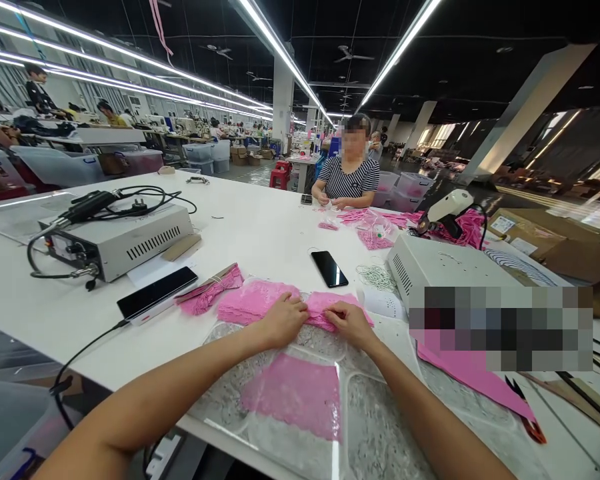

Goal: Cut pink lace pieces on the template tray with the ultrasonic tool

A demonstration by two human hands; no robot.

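Pink fabric stacks [253, 301] (two) lie side by side.

Cloth stacks [253, 300], bright pink. Single cloth sheet [297, 393], duller pink. Board [377, 423], mottled grey crossed by paler bands. Table [250, 230], plain white. Phone [329, 268], black. Metal boxes [150, 243], light grey with dark vent slots. String coil [377, 277], pale green and white. Scissors [534, 430], dark blades and orange-red handles. Co-worker's shirt [349, 181], black-and-white stripes. Stools [280, 175], red. Carton [535, 228], brown with white labels.

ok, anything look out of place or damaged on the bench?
No visible damage or spill. Pale string lies in a loose tangle by the right-hand grey box, and red-handled snips lie at the tip of a pink cloth strip, where they might snag it.
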